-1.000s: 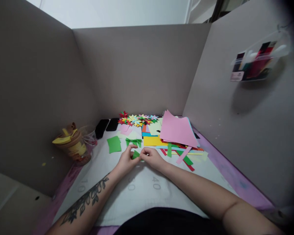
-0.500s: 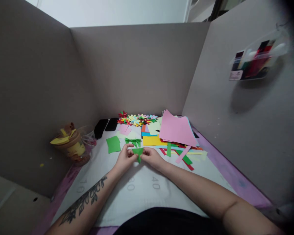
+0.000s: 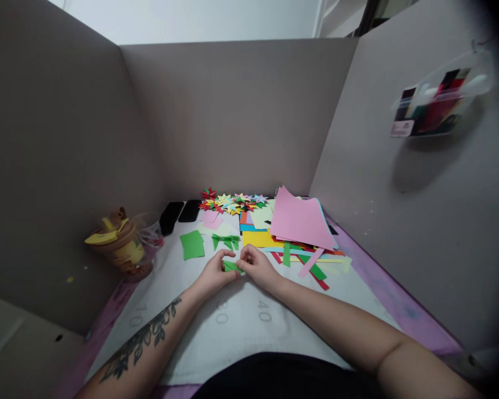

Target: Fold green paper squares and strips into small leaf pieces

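My left hand and my right hand meet over the white mat, both pinching a small folded green paper piece between their fingertips. Just beyond the hands lies a finished green paper bow. A green paper square lies to the left of it. A pink sheet tops a pile of coloured paper and strips to the right of my right hand.
Several folded paper stars lie at the back by the grey partition. Two black phones rest at the back left. A yellow-lidded cup stands at the left edge. A clear pouch hangs on the right wall.
The green piece was held up and spread out between the hands half a second ago. Now it is folded smaller and held lower, with the fingertips closer together.
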A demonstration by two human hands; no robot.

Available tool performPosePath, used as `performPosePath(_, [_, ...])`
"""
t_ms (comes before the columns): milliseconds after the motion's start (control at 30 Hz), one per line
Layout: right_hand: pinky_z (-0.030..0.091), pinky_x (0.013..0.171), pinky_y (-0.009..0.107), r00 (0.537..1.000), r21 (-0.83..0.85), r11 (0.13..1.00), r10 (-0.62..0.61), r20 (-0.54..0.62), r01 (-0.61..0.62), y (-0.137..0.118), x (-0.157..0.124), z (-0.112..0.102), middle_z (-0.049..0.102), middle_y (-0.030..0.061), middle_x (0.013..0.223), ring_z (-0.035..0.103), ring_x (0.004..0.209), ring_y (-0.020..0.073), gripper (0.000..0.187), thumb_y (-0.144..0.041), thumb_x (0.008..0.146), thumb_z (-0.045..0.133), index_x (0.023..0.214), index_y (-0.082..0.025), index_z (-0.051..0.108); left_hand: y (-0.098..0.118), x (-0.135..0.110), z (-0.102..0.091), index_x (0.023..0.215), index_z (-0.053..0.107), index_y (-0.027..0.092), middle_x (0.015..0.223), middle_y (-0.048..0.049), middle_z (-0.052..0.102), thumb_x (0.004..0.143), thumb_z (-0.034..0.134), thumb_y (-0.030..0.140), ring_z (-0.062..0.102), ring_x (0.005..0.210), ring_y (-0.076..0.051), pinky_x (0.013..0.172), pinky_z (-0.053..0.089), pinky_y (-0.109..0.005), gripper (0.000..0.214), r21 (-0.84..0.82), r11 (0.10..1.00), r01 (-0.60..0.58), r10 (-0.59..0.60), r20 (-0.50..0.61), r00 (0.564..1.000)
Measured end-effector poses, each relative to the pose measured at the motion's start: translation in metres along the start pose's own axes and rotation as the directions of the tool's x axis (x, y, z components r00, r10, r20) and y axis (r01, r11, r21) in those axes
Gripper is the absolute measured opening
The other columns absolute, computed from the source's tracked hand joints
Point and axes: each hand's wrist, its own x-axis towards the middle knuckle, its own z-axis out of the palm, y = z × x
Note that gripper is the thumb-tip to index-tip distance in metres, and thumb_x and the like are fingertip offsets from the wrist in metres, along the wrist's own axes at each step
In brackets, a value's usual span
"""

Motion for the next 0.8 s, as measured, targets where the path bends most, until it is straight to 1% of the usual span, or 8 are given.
performPosePath(133, [0.036, 0.058, 0.023, 1.0, 0.013, 1.0, -0.017, 0.023, 0.016, 0.004, 0.0, -0.001, 0.047, -0.0043, 0.068, 0.045, 0.061, 0.0106, 0.006, -0.02, 0.072, 0.053, 0.074, -0.019, 0.048, 0.0, 0.001, -0.002, 0.103, 0.048, 0.017, 0.047, 0.008, 0.05, 0.067, 0.067, 0.03, 0.038, 0.039, -0.007, 0.041, 0.024, -0.017, 0.043, -0.103, 0.992, 0.068, -0.07, -0.012, 0.997])
performPosePath(233, [0.036, 0.058, 0.023, 1.0, -0.033, 0.999, -0.018, 0.012, 0.018, 0.008, 0.001, -0.002, 0.048, -0.004, 0.068, 0.046, 0.061, 0.0109, 0.005, -0.015, 0.07, 0.051, 0.074, -0.018, 0.05, 0.001, 0.001, -0.002, 0.102, 0.047, 0.018, 0.054, 0.0051, 0.057, 0.064, 0.069, 0.028, 0.045, 0.043, -0.008, 0.043, 0.029, -0.017, 0.044, -0.143, 0.988, 0.054, -0.055, -0.005, 0.998])
performPosePath(333, [0.036, 0.058, 0.023, 1.0, -0.075, 0.997, -0.025, 0.012, 0.025, 0.01, 0.002, -0.003, 0.048, -0.0043, 0.068, 0.045, 0.061, 0.0108, 0.009, -0.014, 0.07, 0.049, 0.078, -0.018, 0.051, 0.003, 0.001, -0.001, 0.098, 0.046, 0.018, 0.055, 0.0062, 0.055, 0.064, 0.067, 0.025, 0.047, 0.044, -0.008, 0.043, 0.032, -0.017, 0.04, -0.221, 0.974, 0.049, -0.052, -0.008, 0.999])
performPosePath(467, [0.037, 0.058, 0.022, 0.997, -0.108, 0.992, -0.071, 0.005, 0.071, 0.005, 0.0, -0.004, 0.05, -0.0035, 0.073, 0.048, 0.065, 0.0113, 0.017, -0.013, 0.07, 0.05, 0.086, -0.02, 0.051, 0.007, 0.001, -0.001, 0.091, 0.046, 0.019, 0.05, 0.0086, 0.051, 0.061, 0.066, 0.021, 0.043, 0.04, -0.007, 0.041, 0.031, -0.017, 0.036, -0.306, 0.948, 0.09, -0.104, -0.027, 0.994])
performPosePath(567, [0.039, 0.06, 0.023, 0.99, -0.186, 0.974, -0.118, 0.072, 0.13, 0.0, -0.002, -0.003, 0.053, -0.001, 0.078, 0.051, 0.072, 0.0128, 0.014, -0.01, 0.069, 0.049, 0.079, -0.019, 0.055, 0.008, 0.002, -0.001, 0.088, 0.045, 0.018, 0.048, 0.0086, 0.05, 0.061, 0.067, 0.022, 0.042, 0.04, -0.006, 0.042, 0.031, -0.016, 0.035, -0.381, 0.917, 0.115, -0.15, -0.063, 0.987])
performPosePath(633, [0.04, 0.06, 0.023, 0.988, -0.22, 0.965, -0.127, 0.087, 0.143, -0.001, -0.002, -0.002, 0.054, -0.0001, 0.078, 0.052, 0.074, 0.0134, 0.017, -0.008, 0.068, 0.048, 0.077, -0.019, 0.059, 0.008, 0.002, -0.001, 0.086, 0.045, 0.018, 0.049, 0.0083, 0.05, 0.061, 0.07, 0.025, 0.043, 0.041, -0.006, 0.043, 0.032, -0.016, 0.036, -0.449, 0.885, 0.127, -0.174, -0.065, 0.983])
performPosePath(700, [0.041, 0.06, 0.023, 0.991, -0.223, 0.966, -0.122, 0.058, 0.132, 0.0, -0.001, 0.0, 0.055, 0.0002, 0.078, 0.053, 0.073, 0.0134, 0.02, -0.008, 0.067, 0.049, 0.077, -0.019, 0.06, 0.006, 0.002, 0.001, 0.086, 0.045, 0.018, 0.05, 0.0076, 0.051, 0.059, 0.073, 0.028, 0.045, 0.043, -0.006, 0.045, 0.033, -0.016, 0.04, -0.505, 0.851, 0.141, -0.192, -0.05, 0.98])
performPosePath(800, [0.042, 0.061, 0.023, 0.993, -0.204, 0.972, -0.115, 0.009, 0.114, 0.003, 0.0, 0.001, 0.057, 0.0003, 0.077, 0.054, 0.073, 0.0133, 0.018, -0.008, 0.067, 0.049, 0.075, -0.019, 0.062, 0.006, 0.002, 0.002, 0.087, 0.045, 0.018, 0.054, 0.0066, 0.054, 0.057, 0.076, 0.031, 0.046, 0.044, -0.006, 0.046, 0.034, -0.016, 0.045, -0.548, 0.821, 0.163, -0.209, -0.023, 0.978])
